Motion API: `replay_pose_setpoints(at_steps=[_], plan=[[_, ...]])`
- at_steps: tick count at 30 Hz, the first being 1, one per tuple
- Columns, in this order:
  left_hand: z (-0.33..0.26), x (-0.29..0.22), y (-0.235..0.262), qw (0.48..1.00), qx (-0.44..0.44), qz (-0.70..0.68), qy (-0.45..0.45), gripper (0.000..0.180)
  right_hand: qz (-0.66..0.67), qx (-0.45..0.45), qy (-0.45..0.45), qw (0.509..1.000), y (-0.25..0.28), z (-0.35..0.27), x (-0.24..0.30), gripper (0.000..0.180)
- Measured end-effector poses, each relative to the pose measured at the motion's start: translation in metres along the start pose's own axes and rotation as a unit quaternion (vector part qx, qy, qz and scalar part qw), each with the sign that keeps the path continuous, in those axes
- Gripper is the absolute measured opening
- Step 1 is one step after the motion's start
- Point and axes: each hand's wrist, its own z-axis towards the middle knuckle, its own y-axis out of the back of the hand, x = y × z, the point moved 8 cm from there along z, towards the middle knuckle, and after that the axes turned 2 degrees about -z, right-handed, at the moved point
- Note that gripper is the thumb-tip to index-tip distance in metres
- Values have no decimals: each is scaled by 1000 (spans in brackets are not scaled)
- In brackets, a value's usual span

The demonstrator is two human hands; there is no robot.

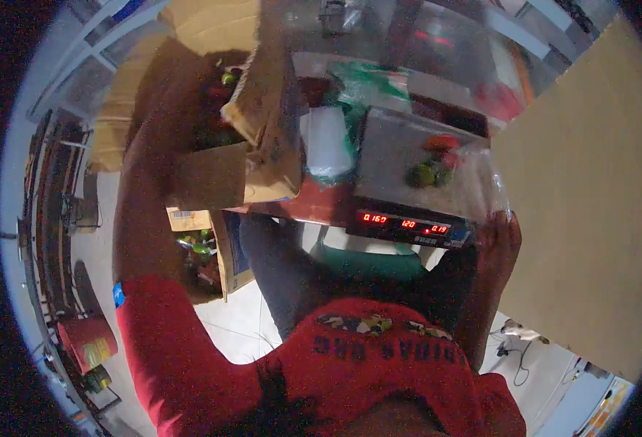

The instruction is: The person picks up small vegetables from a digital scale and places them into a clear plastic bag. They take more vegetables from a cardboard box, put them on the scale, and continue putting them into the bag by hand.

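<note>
My left arm reaches into an open cardboard box (270,146) at the left of the table. My left hand (215,102) is dark and blurred among red and green peppers (228,77) inside, and its fingers cannot be made out. At the right, my right hand (501,231) is closed on the edge of a clear plastic bag (485,175). This bag lies over the right side of a digital scale (386,160) with lit red digits. On the scale's plate are a red pepper (441,143) and green peppers (427,173), seemingly inside the bag.
Between box and scale lies a white packet (328,138) beside green-and-clear plastic (368,80). Below the table edge stands another cardboard box (232,255) with green and red peppers. A large tan board (590,204) rises at the right. A red container (88,341) stands far left.
</note>
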Motion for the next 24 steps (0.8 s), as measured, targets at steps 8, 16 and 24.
replay_pose_setpoints(at_steps=[8, 16, 24], plan=[[43, 24, -54, 996, -54, -65, -4, 25, -53, 24, -4, 998, 2, 3, 3, 13], [59, 32, 7, 954, -130, -252, -94, 27, -66, 25, 12, 997, 34, 14, -10, 10], [-42, 88, 202, 790, -254, -473, -295, 29, -12, 18, 35, 999, 39, 10, 21, 22]])
